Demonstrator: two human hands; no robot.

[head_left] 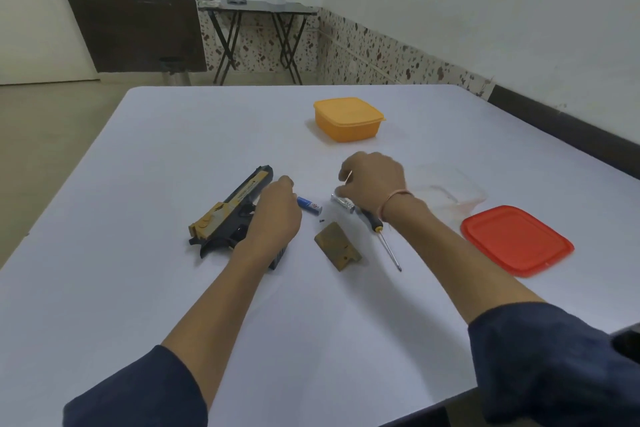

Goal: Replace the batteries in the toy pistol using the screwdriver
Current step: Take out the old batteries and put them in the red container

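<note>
Step in hand: battery exchange; cover point(336, 246) lies detached. Toy pistol point(228, 208) lies at 9 o'clock of the blue battery point(309, 205), under the left hand point(273, 215); its grip cannot be determined. Right hand point(372, 184) curls over the silver battery point(343, 203) at 3 o'clock; pinch unconfirmed. Next move probably requires correct polarity.

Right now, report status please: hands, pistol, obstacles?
Left hand on toy pistol, cover off. Right hand at silver battery, grip unclear. Blue battery, screwdriver loose; nothing blocking.
</note>
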